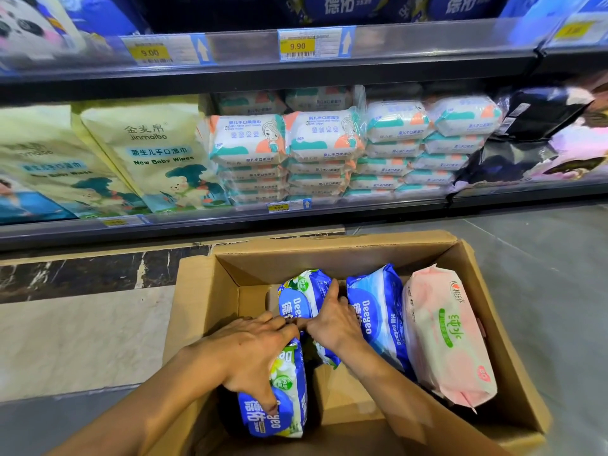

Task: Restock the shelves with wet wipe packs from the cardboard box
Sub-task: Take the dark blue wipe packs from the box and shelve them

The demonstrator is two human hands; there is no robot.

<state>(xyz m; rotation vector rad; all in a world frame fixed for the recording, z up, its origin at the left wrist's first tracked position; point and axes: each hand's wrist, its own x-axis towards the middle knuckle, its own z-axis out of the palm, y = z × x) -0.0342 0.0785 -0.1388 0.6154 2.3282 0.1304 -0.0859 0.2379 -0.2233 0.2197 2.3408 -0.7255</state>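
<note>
An open cardboard box (329, 255) sits on the floor below the shelves. Inside stand blue Deeyeo wet wipe packs and one pink pack (447, 337) at the right. My left hand (253, 350) grips the nearest blue pack (279, 413) from above, at the box's near left. My right hand (332, 320) is closed on a second blue pack (302, 294) in the middle. A third blue pack (378, 311) stands untouched between that one and the pink pack.
The lower shelf (329, 210) holds stacked white-and-teal baby wipe packs (322, 136), yellow jinmaibo packs (151, 153) at left and dark packs (533, 116) at right. The upper shelf edge (312, 44) carries price tags. Grey floor lies right of the box.
</note>
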